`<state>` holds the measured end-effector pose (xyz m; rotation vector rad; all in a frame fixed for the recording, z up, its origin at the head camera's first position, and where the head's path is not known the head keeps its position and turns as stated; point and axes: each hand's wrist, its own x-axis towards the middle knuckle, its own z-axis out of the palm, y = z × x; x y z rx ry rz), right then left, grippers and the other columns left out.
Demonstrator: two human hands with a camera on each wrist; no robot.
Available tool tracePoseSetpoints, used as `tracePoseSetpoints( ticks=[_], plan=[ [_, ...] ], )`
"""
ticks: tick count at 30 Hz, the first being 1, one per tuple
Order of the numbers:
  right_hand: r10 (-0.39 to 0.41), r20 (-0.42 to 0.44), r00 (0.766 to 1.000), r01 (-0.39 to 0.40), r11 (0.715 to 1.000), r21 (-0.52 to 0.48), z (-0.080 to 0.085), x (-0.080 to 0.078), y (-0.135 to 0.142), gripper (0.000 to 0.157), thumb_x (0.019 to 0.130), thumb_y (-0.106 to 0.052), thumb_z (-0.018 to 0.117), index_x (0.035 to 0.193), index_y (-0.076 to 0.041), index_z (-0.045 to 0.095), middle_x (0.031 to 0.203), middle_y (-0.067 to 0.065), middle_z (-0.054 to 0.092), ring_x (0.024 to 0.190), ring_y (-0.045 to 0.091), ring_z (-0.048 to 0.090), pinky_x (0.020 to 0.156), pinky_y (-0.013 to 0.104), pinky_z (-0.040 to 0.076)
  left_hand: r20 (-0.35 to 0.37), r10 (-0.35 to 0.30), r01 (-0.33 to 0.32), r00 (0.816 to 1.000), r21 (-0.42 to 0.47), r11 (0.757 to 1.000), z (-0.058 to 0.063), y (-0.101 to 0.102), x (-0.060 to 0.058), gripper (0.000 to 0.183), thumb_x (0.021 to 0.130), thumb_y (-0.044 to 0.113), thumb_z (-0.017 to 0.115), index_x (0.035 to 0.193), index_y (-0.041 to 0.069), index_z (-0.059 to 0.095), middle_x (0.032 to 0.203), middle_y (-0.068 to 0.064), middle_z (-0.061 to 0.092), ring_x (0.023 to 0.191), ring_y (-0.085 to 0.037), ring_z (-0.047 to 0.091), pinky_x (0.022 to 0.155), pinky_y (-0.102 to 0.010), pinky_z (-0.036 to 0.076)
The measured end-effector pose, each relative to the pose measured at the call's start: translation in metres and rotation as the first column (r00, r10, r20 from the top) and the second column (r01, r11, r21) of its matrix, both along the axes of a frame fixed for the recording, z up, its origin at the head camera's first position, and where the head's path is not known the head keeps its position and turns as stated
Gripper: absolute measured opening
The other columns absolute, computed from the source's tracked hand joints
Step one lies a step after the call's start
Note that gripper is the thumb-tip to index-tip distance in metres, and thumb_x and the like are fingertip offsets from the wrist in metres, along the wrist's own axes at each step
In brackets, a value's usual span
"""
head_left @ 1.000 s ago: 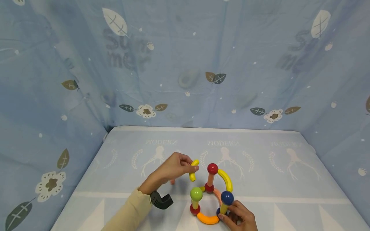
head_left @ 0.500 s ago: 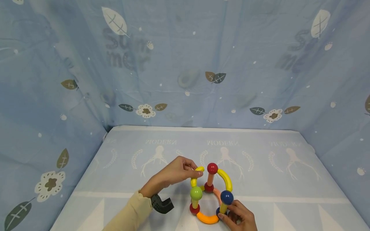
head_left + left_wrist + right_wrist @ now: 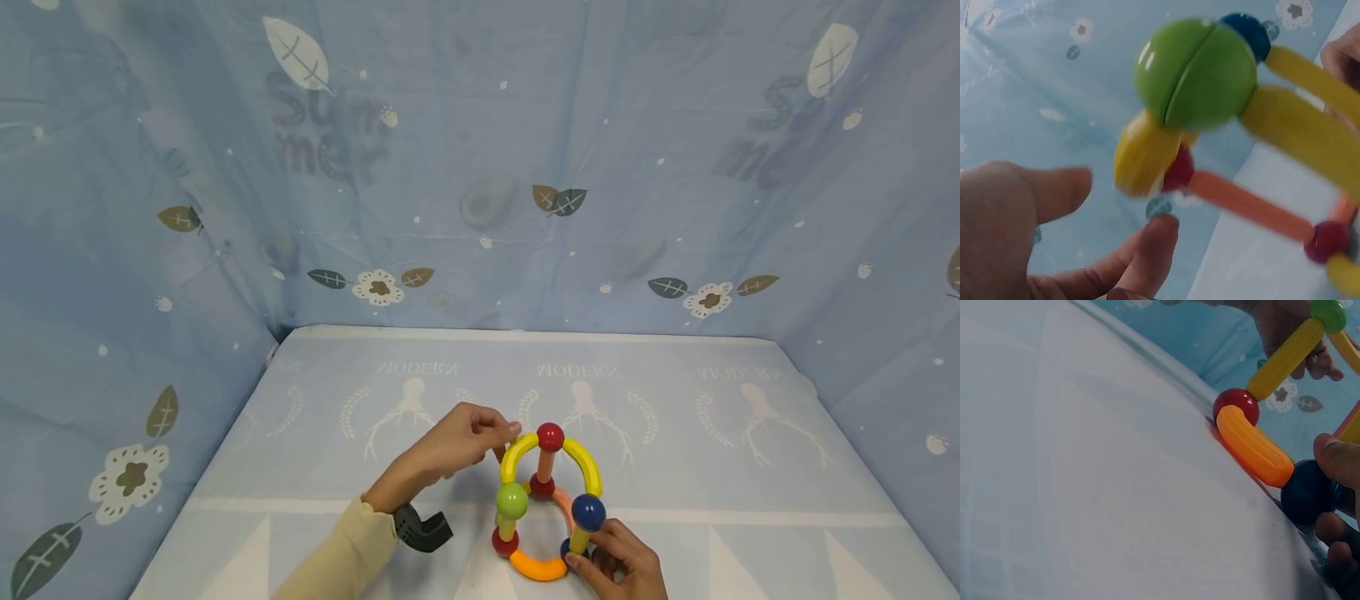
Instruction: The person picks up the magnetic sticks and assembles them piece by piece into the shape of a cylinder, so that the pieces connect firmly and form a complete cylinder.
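A frame of coloured balls and rods stands on the table. On top, a curved yellow rod (image 3: 514,457) joins a green ball (image 3: 512,501) to a red ball (image 3: 551,437). Another curved yellow rod (image 3: 584,465) runs from that red ball towards the upper blue ball (image 3: 588,512). My left hand (image 3: 457,440) is just left of the frame; in the left wrist view its thumb and fingers are spread apart from the yellow rod. My right hand (image 3: 626,562) pinches the lower blue ball (image 3: 1305,492) at the base, beside an orange curved rod (image 3: 538,569).
The frame stands near the front of a pale patterned tabletop (image 3: 712,475). Blue printed fabric (image 3: 480,150) hangs behind the table and along both sides. A black device (image 3: 422,528) is strapped at the left wrist.
My left hand has moved the curved yellow rod rightward into place between the green and red balls and let go of it. My right hand has kept its hold on the base.
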<state>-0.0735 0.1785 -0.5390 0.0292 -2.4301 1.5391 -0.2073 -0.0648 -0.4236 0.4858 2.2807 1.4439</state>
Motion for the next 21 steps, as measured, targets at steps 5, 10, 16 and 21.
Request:
tracePoseSetpoints(
  ticks=[5,10,16,21],
  plan=[
    [-0.005,-0.007,1.0,0.005,1.0,0.002,-0.001,0.0,0.0,0.023,0.07,-0.009,0.088,0.089,-0.017,0.077,0.079,-0.009,0.058,0.052,0.009,0.047,0.046,0.024,0.042,-0.433,-0.098,-0.054,0.896,-0.325,0.944,-0.028,-0.032,-0.009,0.014,0.096,0.015,0.064,0.107,0.018,0.072,0.102,-0.003,0.067,0.071,-0.02,0.056,0.055,-0.032,0.046],
    [-0.012,0.01,1.0,0.011,1.0,0.013,-0.001,0.0,0.002,0.023,0.071,-0.009,0.088,0.09,-0.016,0.077,0.08,-0.009,0.058,0.053,0.009,0.047,0.046,0.024,0.042,-0.669,-0.33,-0.178,0.666,-0.572,0.8,-0.062,-0.061,-0.012,0.017,0.086,0.014,0.077,0.099,0.025,0.077,0.123,-0.009,0.059,0.111,-0.034,0.048,0.081,-0.048,0.043],
    [-0.007,0.013,1.0,0.006,1.0,0.013,0.0,0.0,0.002,0.022,0.072,-0.012,0.088,0.09,-0.017,0.077,0.079,-0.009,0.058,0.053,0.01,0.047,0.046,0.024,0.042,-0.775,-0.379,-0.219,0.506,-0.541,0.812,-0.065,-0.076,0.002,0.012,0.076,0.031,0.084,0.081,0.026,0.074,0.1,0.003,0.066,0.101,-0.024,0.051,0.076,-0.04,0.039],
    [-0.005,0.038,0.999,0.004,1.0,0.014,0.0,0.0,0.001,0.022,0.072,-0.012,0.088,0.091,-0.017,0.077,0.079,-0.009,0.058,0.054,0.01,0.047,0.047,0.024,0.042,-0.769,-0.327,-0.172,0.55,-0.487,0.856,-0.005,-0.064,0.052,0.015,0.082,0.033,0.079,0.095,0.027,0.073,0.089,0.016,0.066,0.092,-0.013,0.051,0.076,-0.035,0.039]
  ],
)
